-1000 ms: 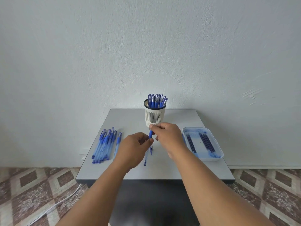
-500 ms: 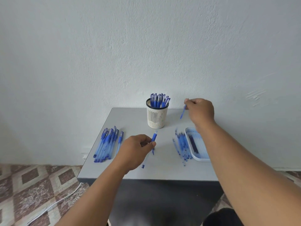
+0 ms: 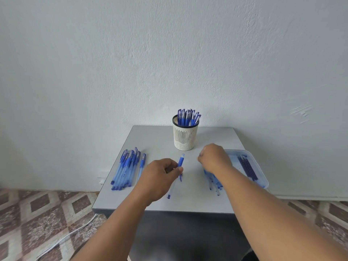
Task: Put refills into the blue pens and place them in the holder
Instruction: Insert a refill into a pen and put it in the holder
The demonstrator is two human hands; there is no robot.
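grey table (image 3: pixel 150 140) by white wall | left hand (image 3: pixel 160 178) pinches translucent blue pen (image 3: pixel 180 162), cap tilted up, mid-table | right hand (image 3: pixel 214 157) curled, grip unclear, beside refill tray (image 3: pixel 261 172) | holder (image 3: pixel 185 136) full of pens behind

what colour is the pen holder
Cream with a black rim, the pen holder shows in the head view.
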